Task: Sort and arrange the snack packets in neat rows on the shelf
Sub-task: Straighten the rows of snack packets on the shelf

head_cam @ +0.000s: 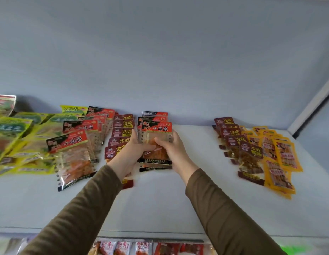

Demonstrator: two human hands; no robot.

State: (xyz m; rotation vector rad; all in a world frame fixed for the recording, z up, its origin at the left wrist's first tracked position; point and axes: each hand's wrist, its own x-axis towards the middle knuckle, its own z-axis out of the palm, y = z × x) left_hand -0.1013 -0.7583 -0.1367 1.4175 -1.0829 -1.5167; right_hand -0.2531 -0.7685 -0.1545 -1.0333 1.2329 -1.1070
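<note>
A stack of red-and-black snack packets (156,128) lies in the middle of the white shelf (178,199). My left hand (130,150) grips its left side and my right hand (171,146) grips its right side, thumbs on top of the clear window. Just left of it runs a row of maroon packets (121,133), partly hidden by my left wrist. Further left lies another row of red-and-black packets (75,142), the front one tilted. Green-yellow packets (18,140) are heaped loosely at the far left.
At the right lie a row of maroon packets (239,144) and overlapping orange packets (281,155). A grey wall (160,61) backs the shelf. A white post (314,105) bounds it at the right. Below the front edge hang more red packets (147,248).
</note>
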